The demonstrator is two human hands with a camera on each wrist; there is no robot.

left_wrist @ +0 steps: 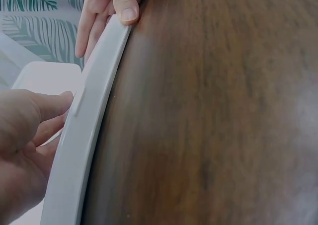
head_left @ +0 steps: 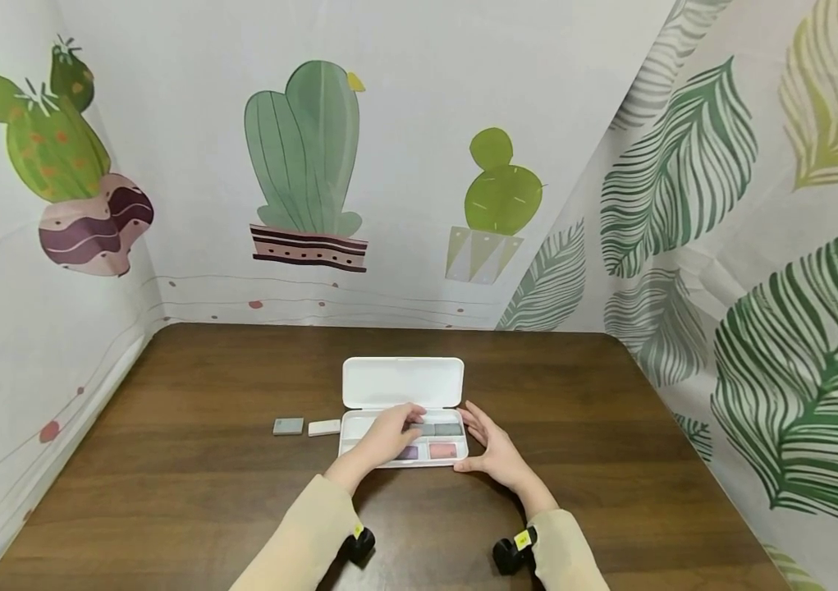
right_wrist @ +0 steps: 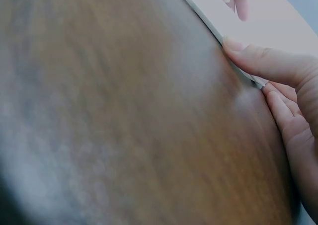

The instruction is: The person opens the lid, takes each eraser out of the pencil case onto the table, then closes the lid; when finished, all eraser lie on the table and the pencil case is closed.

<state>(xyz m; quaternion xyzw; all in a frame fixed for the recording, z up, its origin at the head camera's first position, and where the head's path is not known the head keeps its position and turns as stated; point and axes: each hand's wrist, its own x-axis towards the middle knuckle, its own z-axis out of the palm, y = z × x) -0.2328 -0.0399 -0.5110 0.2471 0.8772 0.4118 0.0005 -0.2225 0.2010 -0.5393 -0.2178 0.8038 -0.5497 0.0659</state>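
A shallow white case (head_left: 404, 464) lies on the table with its hinged lid (head_left: 402, 382) swung back. Inside are grey blocks (head_left: 448, 429), a purple block (head_left: 409, 453) and a pink block (head_left: 443, 451) in separate compartments. My left hand (head_left: 386, 435) reaches over the front rim into the middle of the case, thumb and fingers bent beside the grey blocks. Whether its fingertips pinch a block I cannot tell. My right hand (head_left: 496, 454) holds the case's right end, thumb (right_wrist: 243, 53) at the front corner and fingers along the side.
To the left of the case lie a small white block (head_left: 324, 427), close to its edge, and a grey block (head_left: 288, 426) farther out. The brown wooden table (head_left: 226, 492) meets a wall cloth printed with cacti and leaves (head_left: 404, 304) at its back.
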